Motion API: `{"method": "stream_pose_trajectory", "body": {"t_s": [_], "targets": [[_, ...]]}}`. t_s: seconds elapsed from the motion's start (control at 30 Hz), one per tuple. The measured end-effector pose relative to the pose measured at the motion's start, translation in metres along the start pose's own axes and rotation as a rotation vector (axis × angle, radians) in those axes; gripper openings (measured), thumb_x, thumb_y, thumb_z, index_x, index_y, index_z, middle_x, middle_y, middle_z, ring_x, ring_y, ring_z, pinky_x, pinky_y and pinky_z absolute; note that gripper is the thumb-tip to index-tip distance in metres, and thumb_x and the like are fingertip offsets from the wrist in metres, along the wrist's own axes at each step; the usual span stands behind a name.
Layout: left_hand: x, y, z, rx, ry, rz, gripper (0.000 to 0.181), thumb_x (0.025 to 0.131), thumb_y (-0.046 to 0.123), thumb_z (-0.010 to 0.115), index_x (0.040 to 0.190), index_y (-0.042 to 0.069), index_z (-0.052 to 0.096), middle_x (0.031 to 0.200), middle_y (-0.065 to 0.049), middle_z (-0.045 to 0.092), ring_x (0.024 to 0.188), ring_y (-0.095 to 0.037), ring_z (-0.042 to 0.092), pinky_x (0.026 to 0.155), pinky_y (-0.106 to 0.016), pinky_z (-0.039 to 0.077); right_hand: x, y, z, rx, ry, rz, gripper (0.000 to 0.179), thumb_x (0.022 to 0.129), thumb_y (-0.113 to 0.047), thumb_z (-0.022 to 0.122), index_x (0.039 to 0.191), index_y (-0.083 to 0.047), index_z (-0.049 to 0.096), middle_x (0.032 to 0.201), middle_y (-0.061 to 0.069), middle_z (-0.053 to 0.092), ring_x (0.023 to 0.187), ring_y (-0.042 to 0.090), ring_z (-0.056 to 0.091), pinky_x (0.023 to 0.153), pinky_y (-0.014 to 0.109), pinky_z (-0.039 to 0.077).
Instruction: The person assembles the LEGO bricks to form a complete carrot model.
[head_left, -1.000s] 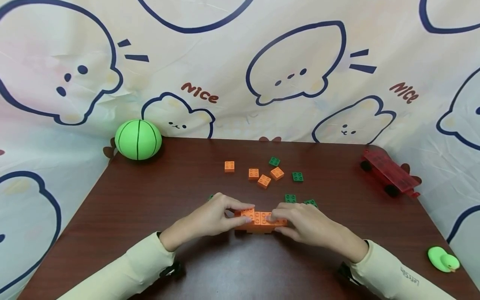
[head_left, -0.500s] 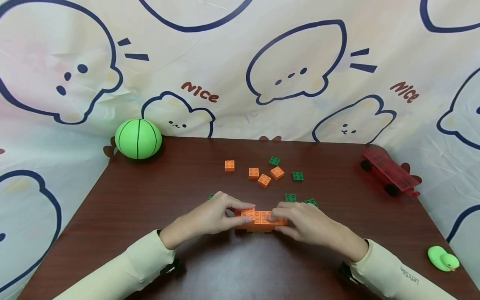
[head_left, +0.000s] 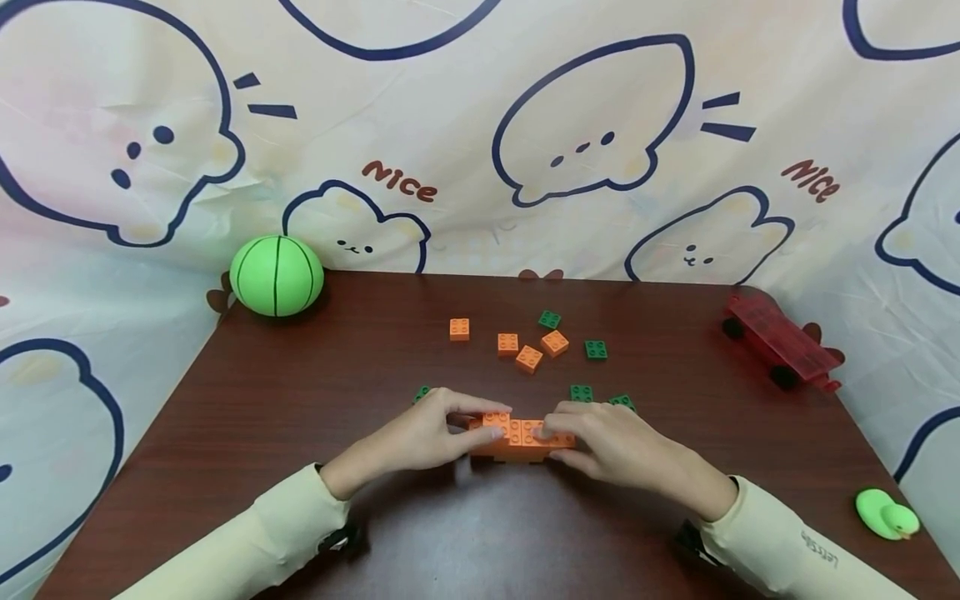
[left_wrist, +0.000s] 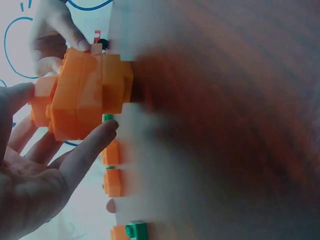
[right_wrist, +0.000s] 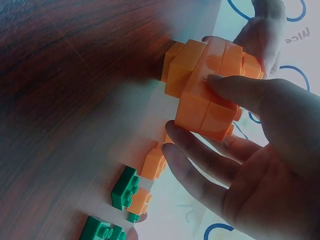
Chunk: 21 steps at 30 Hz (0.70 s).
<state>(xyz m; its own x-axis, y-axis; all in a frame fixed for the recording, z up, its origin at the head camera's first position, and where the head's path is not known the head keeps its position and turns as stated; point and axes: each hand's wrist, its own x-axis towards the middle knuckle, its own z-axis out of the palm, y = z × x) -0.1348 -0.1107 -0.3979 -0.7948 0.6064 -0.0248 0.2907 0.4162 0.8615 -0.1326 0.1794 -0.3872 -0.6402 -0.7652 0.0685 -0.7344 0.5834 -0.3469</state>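
In front of me both hands are at a stack of joined orange toy building bricks [head_left: 522, 455], which narrows toward the table in the wrist views. A raised orange brick [head_left: 496, 423] sits on its left part. My left hand [head_left: 420, 435] pinches that raised brick, thumb on the near side and index finger behind. In the left wrist view, another left finger [left_wrist: 97, 145] reaches low along the far side. My right hand [head_left: 622, 446] grips the stack's right end. Its thumb [right_wrist: 240, 90] presses the near face; the other fingers curve over the top and behind.
Loose orange bricks [head_left: 528, 359] and green bricks [head_left: 596, 350] lie beyond the hands on the dark wooden table [head_left: 360, 333]. A green ball [head_left: 277, 277] stands back left, a red toy skateboard [head_left: 782, 340] back right. A green toy duck [head_left: 885, 513] lies near the right edge.
My left knuckles have dropped slightly, and a little more of the raised brick shows between thumb and index finger. The right hand keeps its grip; the stack stays in place.
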Motion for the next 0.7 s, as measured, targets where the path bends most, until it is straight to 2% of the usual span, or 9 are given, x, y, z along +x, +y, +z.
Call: {"method": "stream_pose_trajectory", "body": {"t_s": [0.07,0.13,0.3,0.5,0.7], "targets": [[0.0,-0.002,0.002,-0.032,0.012,0.001,0.034,0.1,0.037,0.068,0.133,0.028,0.07,0.114,0.008,0.077,0.077,-0.003,0.063,0.068,-0.022,0.054,0.0,0.0,0.0,0.0,0.001,0.005,0.019,0.092,-0.025,0.079,0.109,-0.027,0.072,0.102,-0.01,0.069,0.081,-0.001,0.062,0.068,0.02,0.054],[-0.001,-0.004,0.003,-0.054,0.026,0.004,0.034,0.1,0.038,0.068,0.132,0.028,0.07,0.115,0.008,0.077,0.078,-0.004,0.063,0.067,-0.024,0.053,0.0,0.0,0.001,0.003,-0.001,0.009,0.019,0.092,-0.025,0.079,0.109,-0.027,0.072,0.103,-0.01,0.069,0.081,-0.001,0.062,0.068,0.02,0.054],[-0.003,-0.009,0.009,-0.09,0.034,0.023,0.035,0.099,0.034,0.071,0.132,0.021,0.071,0.119,0.004,0.076,0.093,-0.005,0.068,0.08,-0.026,0.059,-0.002,-0.001,0.003,0.018,-0.01,0.003,0.018,0.091,-0.024,0.08,0.108,-0.027,0.072,0.101,-0.01,0.068,0.081,-0.001,0.062,0.068,0.019,0.054],[-0.001,-0.011,0.01,-0.114,0.053,0.048,0.035,0.098,0.031,0.072,0.131,0.022,0.071,0.118,0.004,0.077,0.088,-0.006,0.068,0.078,-0.027,0.06,-0.002,-0.001,0.003,0.003,0.015,-0.007,0.02,0.09,-0.022,0.081,0.107,-0.026,0.072,0.1,-0.01,0.068,0.081,0.0,0.063,0.068,0.02,0.055],[0.0,-0.012,0.008,-0.132,0.051,0.061,0.033,0.099,0.029,0.071,0.131,0.023,0.071,0.115,0.003,0.077,0.083,-0.006,0.066,0.075,-0.028,0.059,0.0,0.001,0.001,0.015,0.006,-0.006,0.019,0.091,-0.023,0.08,0.108,-0.026,0.072,0.102,-0.01,0.068,0.082,-0.001,0.062,0.07,0.021,0.056]]}}
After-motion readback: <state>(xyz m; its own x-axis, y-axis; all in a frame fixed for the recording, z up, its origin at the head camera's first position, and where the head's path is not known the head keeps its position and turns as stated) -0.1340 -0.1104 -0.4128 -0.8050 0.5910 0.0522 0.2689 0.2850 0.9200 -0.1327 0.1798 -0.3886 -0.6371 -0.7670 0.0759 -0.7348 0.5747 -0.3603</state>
